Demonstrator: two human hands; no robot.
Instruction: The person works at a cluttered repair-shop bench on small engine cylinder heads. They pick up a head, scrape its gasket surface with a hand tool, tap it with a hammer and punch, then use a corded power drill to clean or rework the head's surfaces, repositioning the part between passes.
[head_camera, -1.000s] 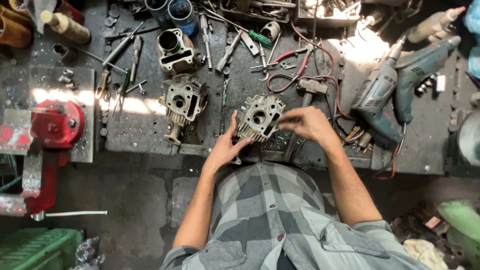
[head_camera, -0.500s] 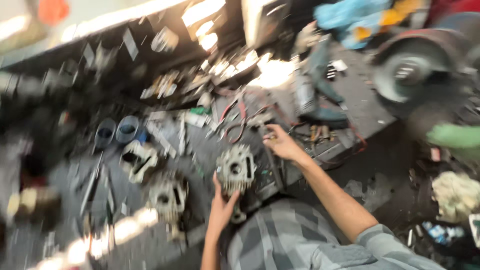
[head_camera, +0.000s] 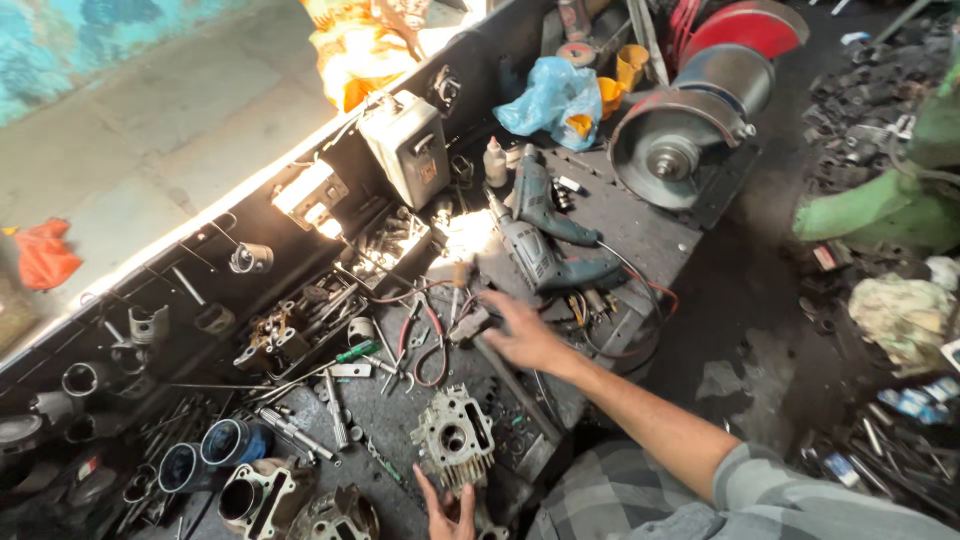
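A grey finned cylinder head (head_camera: 455, 438) lies on the dark, greasy workbench (head_camera: 640, 235) near its front edge. My left hand (head_camera: 446, 512) grips the head's lower edge from below, fingers spread against it. My right hand (head_camera: 527, 335) is stretched out over the bench beyond the head, palm down and fingers apart. Its fingertips touch a small grey metal part (head_camera: 468, 324) beside red-handled pliers (head_camera: 424, 338). A long metal bar (head_camera: 515, 385) runs under my right wrist.
Two blue-grey power drills (head_camera: 540, 240) lie just past my right hand, with a bench grinder (head_camera: 690, 130) behind them. A grey metal box (head_camera: 410, 148), a blue plastic bag (head_camera: 555, 95), a green-handled screwdriver (head_camera: 355, 352), blue cylinders (head_camera: 232, 442) and another engine casting (head_camera: 250, 495) crowd the bench.
My right hand has left the cylinder head and reached out toward the pliers and drills. My left hand stays on the head. The view has swung round to the right.
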